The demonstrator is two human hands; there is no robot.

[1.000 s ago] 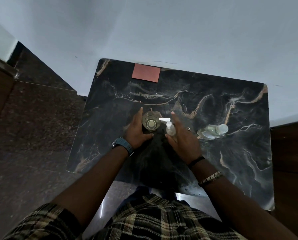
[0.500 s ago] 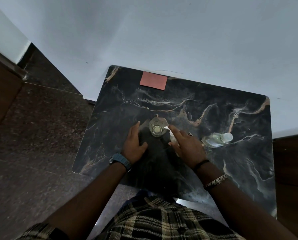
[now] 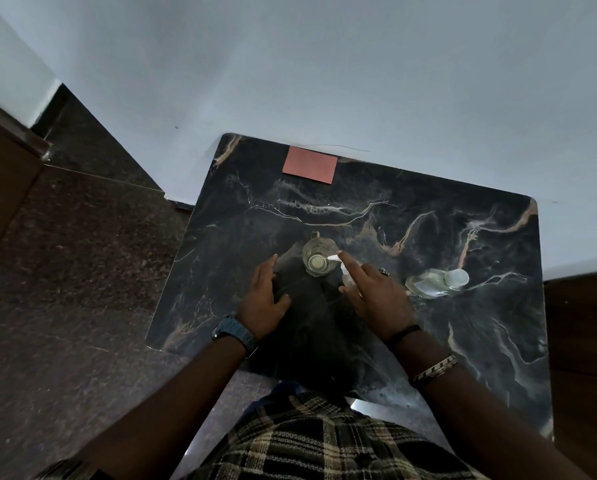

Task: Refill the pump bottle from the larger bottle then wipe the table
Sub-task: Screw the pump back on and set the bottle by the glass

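1. Our right hand (image 3: 376, 299) is wrapped over the pump bottle (image 3: 347, 277) mid-counter, index finger on the pump head. Grip the body firmly before we twist the pump off.
2. Left hand (image 3: 264, 299) lies flat with fingers spread, just left of the glass jug (image 3: 318, 256); use it to steady things.
3. The larger bottle (image 3: 435, 282) lies on its side toward the right edge, and the red cloth (image 3: 310, 165) waits at the far edge.

A glass jug (image 3: 319, 257) stands at the centre of the table (image 3: 446, 341), the pump bottle (image 3: 347, 277) just to its right, a larger bottle (image 3: 435, 282) further right, a cloth (image 3: 310, 164) at the upper edge.
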